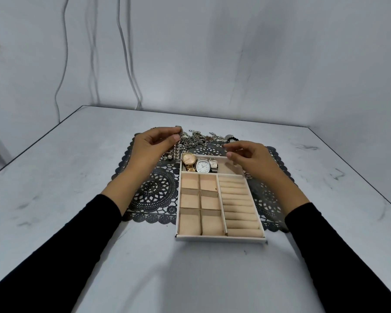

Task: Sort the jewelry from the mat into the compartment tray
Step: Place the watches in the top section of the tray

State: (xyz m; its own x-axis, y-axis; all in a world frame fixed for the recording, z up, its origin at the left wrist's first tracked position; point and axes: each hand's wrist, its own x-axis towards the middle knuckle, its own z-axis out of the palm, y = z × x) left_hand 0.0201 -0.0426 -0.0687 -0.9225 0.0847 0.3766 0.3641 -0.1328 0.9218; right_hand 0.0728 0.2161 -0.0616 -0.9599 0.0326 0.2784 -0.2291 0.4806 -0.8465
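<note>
A pale grey wall (235,53) stood behind everything, with thin cables (126,53) hanging down it. Below it lay the marbled grey tabletop (77,159). A black lace-patterned mat (154,190) lay on the tabletop, and a white tray (219,239) with beige lining rested partly on the mat, its near end on the bare tabletop.

The tray had one long compartment across its far end, six square compartments at its near left, and a column of ring rolls at its near right. The squares and rolls held nothing.

Two arms in black sleeves (81,236) reached in from the near edge. The left hand (154,143) was raised above the far left part of the mat, its thumb and fingertips pinching a silver link band (178,142) that hung down just beyond the tray's far left corner. The right hand (246,157) hovered over the far right corner of the tray, fingers loosely curled, thumb and forefinger apart with nothing seen between them.

A tangled pile of silver chains (196,140) lay along the far edge of the mat, between the two hands.

Three watches lay side by side in the long compartment: a gold watch (188,160) at the left, a round white-faced watch (202,166) in the middle, and a small rectangular silver watch (213,164) to its right.
</note>
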